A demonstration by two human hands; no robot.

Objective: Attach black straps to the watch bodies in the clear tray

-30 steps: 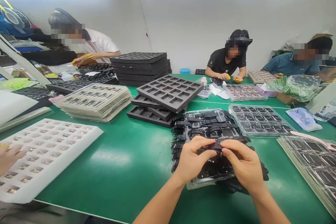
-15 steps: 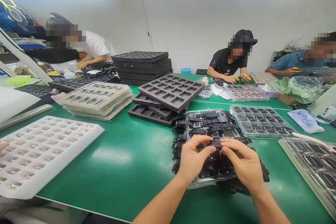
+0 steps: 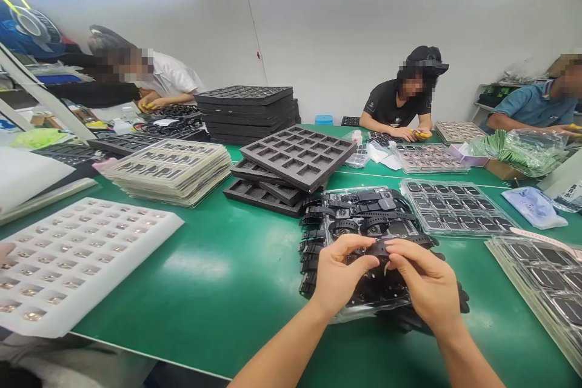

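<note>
Black watches with black straps (image 3: 343, 213) lie in rows on a clear plastic tray (image 3: 350, 315), their straps hanging over its edges. Over the near part of this tray, my left hand (image 3: 343, 276) pinches one end of a black watch strap (image 3: 379, 247) between thumb and fingers. My right hand (image 3: 427, 282) pinches the same strap from the other side, close to the left fingertips. A small pale bit shows just under the right fingertips, too small to make out. The watch parts beneath both hands are partly hidden.
Black foam trays (image 3: 297, 156) are stacked behind, beside a pile of pale trays (image 3: 170, 173). A white tray of small metallic parts (image 3: 97, 242) lies left. Clear trays of watch faces (image 3: 459, 209) sit right. Across the green table (image 3: 200, 291), three people work; another hand shows at far left.
Both hands have shifted slightly right, still pinching the strap, which now looks more curved. The view has moved a little. The people across the table have changed their arm positions slightly.
</note>
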